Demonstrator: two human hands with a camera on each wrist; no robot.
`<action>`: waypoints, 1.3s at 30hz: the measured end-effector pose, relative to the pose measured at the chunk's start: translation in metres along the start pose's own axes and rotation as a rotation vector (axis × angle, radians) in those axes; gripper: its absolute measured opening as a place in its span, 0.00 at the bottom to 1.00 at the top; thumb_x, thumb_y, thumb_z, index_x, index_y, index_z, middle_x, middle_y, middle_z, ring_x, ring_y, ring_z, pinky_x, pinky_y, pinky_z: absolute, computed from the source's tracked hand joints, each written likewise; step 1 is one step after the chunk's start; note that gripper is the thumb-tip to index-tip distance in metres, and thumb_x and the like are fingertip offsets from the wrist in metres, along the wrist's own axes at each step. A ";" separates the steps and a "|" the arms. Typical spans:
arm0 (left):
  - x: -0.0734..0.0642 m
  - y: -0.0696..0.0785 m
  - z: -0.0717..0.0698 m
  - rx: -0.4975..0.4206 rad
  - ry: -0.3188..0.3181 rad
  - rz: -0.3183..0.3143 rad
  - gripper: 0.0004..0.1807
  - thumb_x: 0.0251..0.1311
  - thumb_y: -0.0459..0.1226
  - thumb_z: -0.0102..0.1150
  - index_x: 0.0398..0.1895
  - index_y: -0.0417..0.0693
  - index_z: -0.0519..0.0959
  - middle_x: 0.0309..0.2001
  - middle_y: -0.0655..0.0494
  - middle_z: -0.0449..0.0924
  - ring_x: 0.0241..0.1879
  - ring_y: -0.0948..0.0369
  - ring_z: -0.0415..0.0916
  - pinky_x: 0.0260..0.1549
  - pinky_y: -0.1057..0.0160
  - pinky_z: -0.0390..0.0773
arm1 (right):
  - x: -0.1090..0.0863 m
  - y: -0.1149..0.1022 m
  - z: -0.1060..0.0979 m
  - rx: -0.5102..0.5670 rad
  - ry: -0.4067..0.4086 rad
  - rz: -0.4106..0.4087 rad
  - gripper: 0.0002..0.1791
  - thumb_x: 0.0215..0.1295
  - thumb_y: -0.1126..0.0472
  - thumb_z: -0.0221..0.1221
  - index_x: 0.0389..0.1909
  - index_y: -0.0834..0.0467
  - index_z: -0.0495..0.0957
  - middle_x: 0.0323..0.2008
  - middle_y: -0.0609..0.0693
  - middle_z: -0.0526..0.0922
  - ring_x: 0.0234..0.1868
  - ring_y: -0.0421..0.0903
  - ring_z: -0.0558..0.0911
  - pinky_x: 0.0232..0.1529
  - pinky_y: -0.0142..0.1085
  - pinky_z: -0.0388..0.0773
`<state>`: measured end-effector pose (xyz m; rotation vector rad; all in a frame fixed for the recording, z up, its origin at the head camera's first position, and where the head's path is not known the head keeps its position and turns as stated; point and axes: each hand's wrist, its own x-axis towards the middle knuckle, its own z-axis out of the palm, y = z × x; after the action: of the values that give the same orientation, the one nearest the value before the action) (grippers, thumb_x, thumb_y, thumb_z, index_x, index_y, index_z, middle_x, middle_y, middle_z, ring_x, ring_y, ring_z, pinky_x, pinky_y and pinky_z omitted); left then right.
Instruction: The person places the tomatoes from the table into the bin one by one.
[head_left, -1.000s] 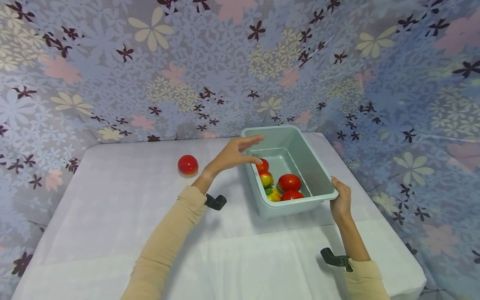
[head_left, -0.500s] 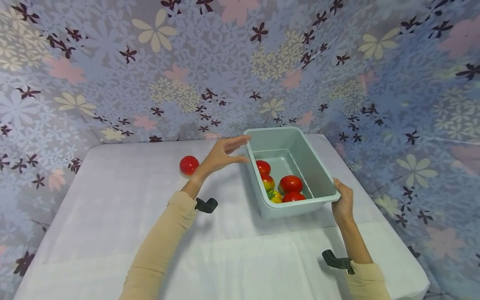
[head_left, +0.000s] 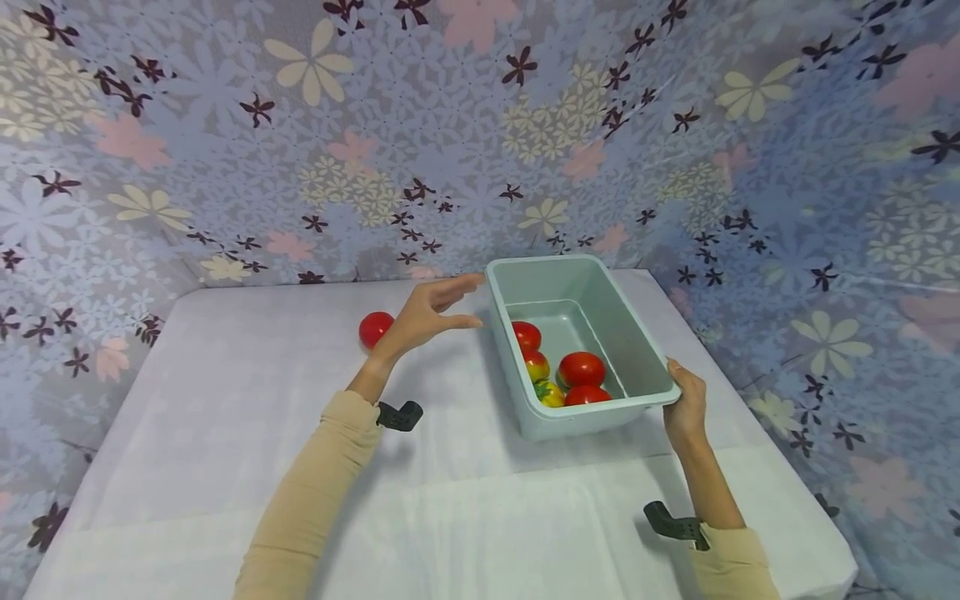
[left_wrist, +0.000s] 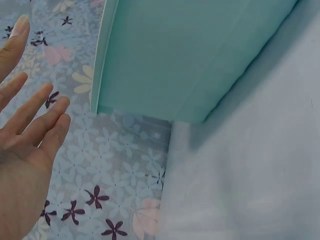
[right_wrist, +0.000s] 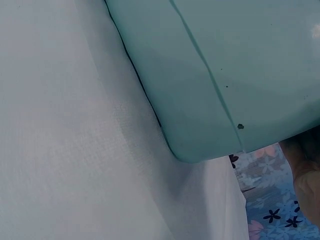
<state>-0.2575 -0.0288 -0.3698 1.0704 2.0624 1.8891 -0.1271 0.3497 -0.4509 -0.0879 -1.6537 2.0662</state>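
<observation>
My left hand [head_left: 423,315] is raised between the lone red tomato [head_left: 371,328] and the plastic bin [head_left: 570,423], fingers spread apart from the thumb and holding nothing. Its wrist partly covers that tomato. In the left wrist view the extended fingers of the left hand [left_wrist: 30,150] are beside the bin's wall [left_wrist: 165,60], not touching it. At the bin's near right corner my right hand [head_left: 686,406] grips the rim; in the right wrist view only part of it shows. Inside the bin lie several red tomatoes [head_left: 581,369], a red-yellow one [head_left: 536,365] and a yellow one [head_left: 549,394].
A white cloth covers the table [head_left: 262,417], whose back edge meets a flowered curtain [head_left: 420,167]. The same flowered fabric hangs along the right side. The bin stands at the table's right part.
My left hand has withdrawn leftward from over the bin's left rim, toward the lone tomato, and now overlaps it in view. The right hand keeps its grip on the rim.
</observation>
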 end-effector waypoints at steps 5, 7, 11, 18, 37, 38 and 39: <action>-0.007 -0.003 -0.011 -0.041 0.020 -0.009 0.34 0.55 0.26 0.66 0.68 0.36 0.68 0.68 0.39 0.67 0.70 0.44 0.61 0.71 0.50 0.60 | 0.000 0.000 0.000 0.022 0.010 0.000 0.23 0.72 0.66 0.41 0.30 0.55 0.87 0.25 0.44 0.85 0.28 0.38 0.78 0.29 0.27 0.74; -0.009 -0.009 -0.017 -0.066 0.035 -0.012 0.34 0.56 0.24 0.65 0.68 0.35 0.67 0.69 0.38 0.66 0.71 0.44 0.60 0.72 0.50 0.59 | 0.000 0.000 0.000 0.026 0.013 0.002 0.23 0.72 0.66 0.42 0.30 0.55 0.87 0.25 0.44 0.85 0.28 0.38 0.78 0.30 0.27 0.74; -0.016 -0.025 -0.027 -0.104 0.072 -0.013 0.34 0.56 0.22 0.64 0.68 0.34 0.66 0.69 0.39 0.66 0.71 0.47 0.61 0.71 0.55 0.61 | -0.001 0.002 0.001 0.026 0.008 0.010 0.24 0.72 0.67 0.41 0.29 0.55 0.87 0.25 0.44 0.85 0.28 0.38 0.78 0.30 0.27 0.75; -0.029 -0.040 -0.040 -0.035 0.124 -0.011 0.35 0.54 0.26 0.68 0.67 0.39 0.70 0.67 0.41 0.69 0.68 0.51 0.66 0.68 0.61 0.66 | 0.000 0.002 -0.002 0.005 -0.014 -0.001 0.24 0.73 0.66 0.41 0.30 0.56 0.86 0.26 0.44 0.84 0.29 0.38 0.77 0.31 0.27 0.74; -0.053 -0.032 -0.058 0.024 0.253 -0.115 0.32 0.55 0.26 0.67 0.64 0.29 0.69 0.66 0.34 0.68 0.68 0.41 0.64 0.68 0.43 0.63 | 0.002 0.001 -0.003 -0.003 -0.005 -0.008 0.24 0.72 0.65 0.41 0.30 0.54 0.87 0.26 0.44 0.84 0.29 0.38 0.78 0.30 0.27 0.74; -0.054 -0.033 -0.059 0.028 0.259 -0.113 0.32 0.55 0.25 0.67 0.64 0.29 0.69 0.66 0.33 0.68 0.68 0.41 0.64 0.68 0.43 0.63 | 0.002 0.002 -0.003 -0.005 -0.002 -0.004 0.24 0.72 0.65 0.41 0.30 0.54 0.87 0.25 0.44 0.84 0.29 0.38 0.78 0.30 0.27 0.74; -0.054 -0.033 -0.059 0.030 0.267 -0.112 0.32 0.55 0.25 0.67 0.64 0.28 0.69 0.65 0.33 0.68 0.68 0.40 0.64 0.68 0.43 0.63 | 0.001 0.002 -0.003 -0.011 0.000 -0.001 0.24 0.72 0.65 0.40 0.30 0.54 0.87 0.25 0.44 0.84 0.28 0.39 0.78 0.29 0.27 0.74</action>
<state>-0.2636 -0.1071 -0.4073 0.7232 2.2417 2.0452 -0.1278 0.3530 -0.4531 -0.0911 -1.6643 2.0569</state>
